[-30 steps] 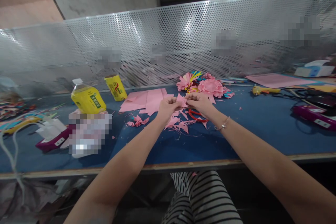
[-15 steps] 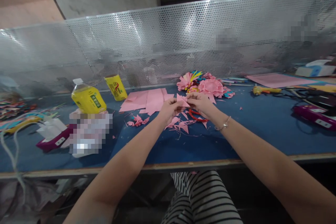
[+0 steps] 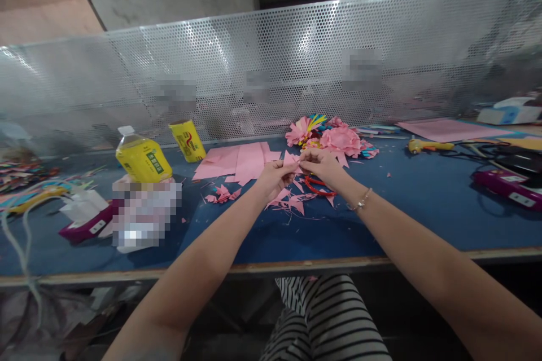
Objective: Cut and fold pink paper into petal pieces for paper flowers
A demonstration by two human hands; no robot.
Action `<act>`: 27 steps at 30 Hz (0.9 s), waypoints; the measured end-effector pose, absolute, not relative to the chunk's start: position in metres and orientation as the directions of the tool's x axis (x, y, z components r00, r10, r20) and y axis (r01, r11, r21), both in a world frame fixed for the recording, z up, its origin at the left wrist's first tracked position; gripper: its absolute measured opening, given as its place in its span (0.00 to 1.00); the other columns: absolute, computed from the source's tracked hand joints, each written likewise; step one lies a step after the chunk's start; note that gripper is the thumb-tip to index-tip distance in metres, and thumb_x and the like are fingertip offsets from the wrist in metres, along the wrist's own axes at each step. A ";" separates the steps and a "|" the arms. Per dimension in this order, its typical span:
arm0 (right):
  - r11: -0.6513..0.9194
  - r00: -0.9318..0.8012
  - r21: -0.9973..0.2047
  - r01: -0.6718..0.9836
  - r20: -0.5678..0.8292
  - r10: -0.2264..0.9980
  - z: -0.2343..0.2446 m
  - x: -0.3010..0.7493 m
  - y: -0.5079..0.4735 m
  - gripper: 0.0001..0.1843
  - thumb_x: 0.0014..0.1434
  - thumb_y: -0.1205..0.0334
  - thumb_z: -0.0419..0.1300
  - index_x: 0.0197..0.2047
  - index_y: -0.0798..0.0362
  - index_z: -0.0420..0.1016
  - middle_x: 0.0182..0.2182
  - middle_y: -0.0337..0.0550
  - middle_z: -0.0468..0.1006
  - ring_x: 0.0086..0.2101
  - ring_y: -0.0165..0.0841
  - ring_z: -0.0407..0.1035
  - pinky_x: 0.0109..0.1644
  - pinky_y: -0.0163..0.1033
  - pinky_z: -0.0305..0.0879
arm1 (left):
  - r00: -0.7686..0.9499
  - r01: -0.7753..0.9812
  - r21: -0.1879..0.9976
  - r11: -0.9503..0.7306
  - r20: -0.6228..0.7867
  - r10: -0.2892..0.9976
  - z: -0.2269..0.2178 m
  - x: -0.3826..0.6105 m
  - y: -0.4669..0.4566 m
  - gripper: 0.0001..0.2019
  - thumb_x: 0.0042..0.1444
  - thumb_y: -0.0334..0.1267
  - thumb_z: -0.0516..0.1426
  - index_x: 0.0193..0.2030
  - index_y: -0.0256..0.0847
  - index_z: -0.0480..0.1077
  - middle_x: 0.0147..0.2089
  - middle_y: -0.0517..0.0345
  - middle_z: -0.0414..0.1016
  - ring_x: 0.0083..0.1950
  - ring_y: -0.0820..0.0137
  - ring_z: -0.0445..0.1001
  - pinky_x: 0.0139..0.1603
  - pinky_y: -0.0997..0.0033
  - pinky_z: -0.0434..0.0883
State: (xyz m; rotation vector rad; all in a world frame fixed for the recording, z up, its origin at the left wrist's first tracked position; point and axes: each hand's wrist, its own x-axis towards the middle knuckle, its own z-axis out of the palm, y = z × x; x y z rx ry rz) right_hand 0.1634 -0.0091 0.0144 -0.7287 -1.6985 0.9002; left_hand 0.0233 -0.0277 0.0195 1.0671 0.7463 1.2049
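Between my two hands, above the blue tabletop, is a small folded piece of pink paper (image 3: 290,161). My left hand (image 3: 274,179) pinches its left side between thumb and fingers. My right hand (image 3: 322,166) is closed on its right edge, fingertips close to those of the left. Below my hands lie pink paper scraps (image 3: 296,203) and red-handled scissors (image 3: 318,187), partly hidden by my right hand. Flat pink sheets (image 3: 243,161) are spread just behind my left hand. Pink paper flowers (image 3: 341,140) with yellow and blue pieces sit behind my right hand.
On the left stand a yellow bottle (image 3: 141,159), a yellow packet (image 3: 188,142) and a purple tissue box (image 3: 91,223). To the right are a yellow glue gun (image 3: 429,145), cables and a purple box (image 3: 510,187). A perforated metal screen (image 3: 271,62) rises along the back.
The pink paper has turned slightly and its fold looks different between my fingers. Both hands stay in nearly the same place, still pinching it.
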 end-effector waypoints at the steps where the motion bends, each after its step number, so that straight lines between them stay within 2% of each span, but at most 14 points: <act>1: 0.550 -0.285 -0.832 0.063 0.514 0.809 0.015 0.163 -0.010 0.05 0.44 0.63 0.56 0.26 0.53 0.64 0.18 0.33 0.64 0.20 0.24 0.60 0.26 0.34 0.60 | 0.235 -0.366 0.931 0.017 0.074 0.969 0.020 0.023 -0.028 0.07 0.37 0.29 0.61 0.20 0.33 0.64 0.16 0.63 0.64 0.17 0.83 0.61 0.20 0.80 0.59; 4: 0.602 -0.294 -0.786 0.138 0.548 0.783 0.017 0.163 -0.012 0.03 0.46 0.64 0.55 0.25 0.53 0.63 0.18 0.33 0.64 0.21 0.24 0.60 0.27 0.34 0.59 | 0.233 -0.373 0.928 0.020 0.073 0.970 0.020 0.023 -0.027 0.04 0.39 0.28 0.59 0.22 0.32 0.66 0.17 0.61 0.66 0.18 0.82 0.63 0.21 0.80 0.61; 10: 0.724 -0.288 -0.607 0.327 0.666 0.688 0.021 0.164 -0.016 0.01 0.46 0.66 0.54 0.25 0.53 0.66 0.23 0.38 0.68 0.27 0.27 0.62 0.31 0.35 0.60 | 0.217 -0.407 0.912 0.050 0.044 0.975 0.022 0.022 -0.028 0.04 0.41 0.27 0.58 0.20 0.31 0.66 0.15 0.61 0.65 0.18 0.82 0.63 0.21 0.81 0.61; 20: 0.825 -0.342 -0.375 0.423 0.777 0.528 0.023 0.168 -0.020 0.05 0.49 0.65 0.53 0.27 0.51 0.70 0.25 0.39 0.70 0.28 0.29 0.63 0.31 0.36 0.59 | 0.242 -0.445 0.892 0.080 0.034 0.970 0.025 0.022 -0.031 0.03 0.42 0.26 0.57 0.21 0.31 0.68 0.16 0.60 0.65 0.18 0.83 0.62 0.22 0.81 0.61; 27: 0.813 -0.294 -0.355 0.461 0.804 0.517 0.022 0.167 -0.022 0.05 0.49 0.64 0.54 0.28 0.50 0.70 0.26 0.40 0.72 0.28 0.29 0.64 0.32 0.37 0.60 | 0.260 -0.460 0.885 0.076 0.053 0.964 0.026 0.022 -0.032 0.02 0.41 0.25 0.57 0.21 0.31 0.68 0.16 0.62 0.64 0.18 0.85 0.62 0.20 0.84 0.61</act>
